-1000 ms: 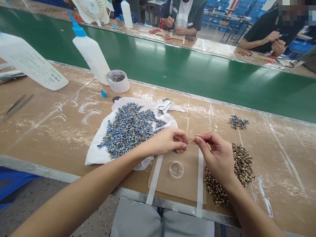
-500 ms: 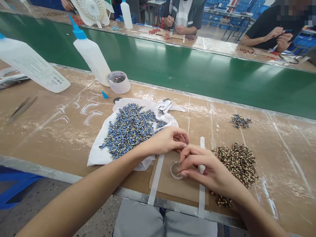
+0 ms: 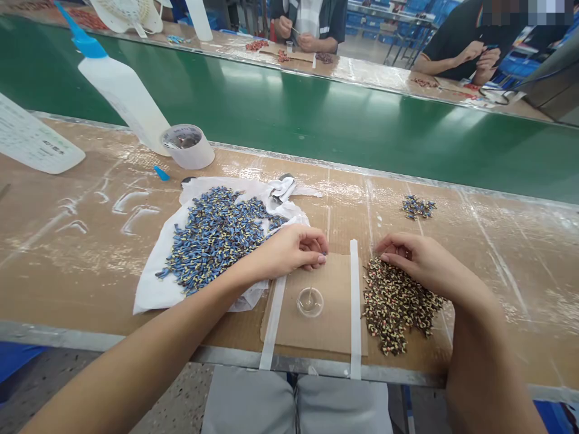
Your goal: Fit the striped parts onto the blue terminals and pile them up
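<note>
My left hand (image 3: pixel 305 248) is pinched closed above the cardboard pad (image 3: pixel 332 328), with a tiny bluish bit at its fingertips, mostly hidden. To its left a heap of small blue, yellow and black pieces (image 3: pixel 217 235) lies on a white cloth (image 3: pixel 151 280). My right hand (image 3: pixel 409 256) reaches to the top edge of a pile of small black-and-cream pieces (image 3: pixel 400 307), thumb and forefinger close together; whether a piece is between them is hidden. A small clear cup (image 3: pixel 310 302) stands on the pad with a thin stick in it.
A roll of tape (image 3: pixel 192 154), a blue nozzle cap (image 3: pixel 161 173) and white squeeze bottles (image 3: pixel 122 96) stand or lie at the left. Several joined pieces (image 3: pixel 418 207) lie at the right. Beyond the green belt (image 3: pixel 271 114), other people work at a bench.
My right hand has left the cup and moved right to the black-and-cream pile. The left hand stays pinched near the pad. A stick now shows in the cup; the view has shifted right.
</note>
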Demonstrator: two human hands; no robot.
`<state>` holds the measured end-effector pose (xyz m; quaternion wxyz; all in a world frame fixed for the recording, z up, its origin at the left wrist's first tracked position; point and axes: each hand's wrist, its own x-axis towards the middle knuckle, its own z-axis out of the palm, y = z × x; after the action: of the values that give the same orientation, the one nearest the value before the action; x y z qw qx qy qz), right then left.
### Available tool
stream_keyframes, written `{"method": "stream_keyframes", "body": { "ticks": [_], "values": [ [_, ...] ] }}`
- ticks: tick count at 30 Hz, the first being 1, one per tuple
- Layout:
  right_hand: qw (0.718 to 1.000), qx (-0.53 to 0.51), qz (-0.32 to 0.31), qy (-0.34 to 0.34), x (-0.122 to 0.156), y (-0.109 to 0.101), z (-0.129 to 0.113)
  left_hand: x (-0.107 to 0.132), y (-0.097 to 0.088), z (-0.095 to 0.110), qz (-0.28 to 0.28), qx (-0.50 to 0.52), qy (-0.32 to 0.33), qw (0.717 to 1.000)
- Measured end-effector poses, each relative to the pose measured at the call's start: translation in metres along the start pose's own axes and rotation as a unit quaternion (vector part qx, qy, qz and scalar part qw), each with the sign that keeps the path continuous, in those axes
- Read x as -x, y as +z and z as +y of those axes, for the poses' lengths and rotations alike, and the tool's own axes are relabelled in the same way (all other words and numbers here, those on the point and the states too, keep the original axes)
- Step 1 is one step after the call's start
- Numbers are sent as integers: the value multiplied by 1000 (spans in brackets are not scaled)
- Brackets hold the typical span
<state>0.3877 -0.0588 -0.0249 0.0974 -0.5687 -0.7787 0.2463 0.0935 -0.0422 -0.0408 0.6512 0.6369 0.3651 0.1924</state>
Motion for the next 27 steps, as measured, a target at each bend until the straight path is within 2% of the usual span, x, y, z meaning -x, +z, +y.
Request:
{"method": "stream_keyframes", "body": {
  "ticks": [7,16,21,23,27],
  "values": [
    [1000,13,-2,-26,-5,11,-9,0,0,0,5,-7,-4,1000],
    [991,48,122,24,-19,30,-17,1,2,5,12,-22,-2,1000],
    [982,12,180,60,-19,22,-9,1,1,5,13,-28,-6,999],
    [984,-6,174,39,-17,15,-4,2,1,5,13,-28,-3,1000],
    [994,-34,101,-14,-16,14,-1,2,1,3,12,-34,6,999]
  ]
}}
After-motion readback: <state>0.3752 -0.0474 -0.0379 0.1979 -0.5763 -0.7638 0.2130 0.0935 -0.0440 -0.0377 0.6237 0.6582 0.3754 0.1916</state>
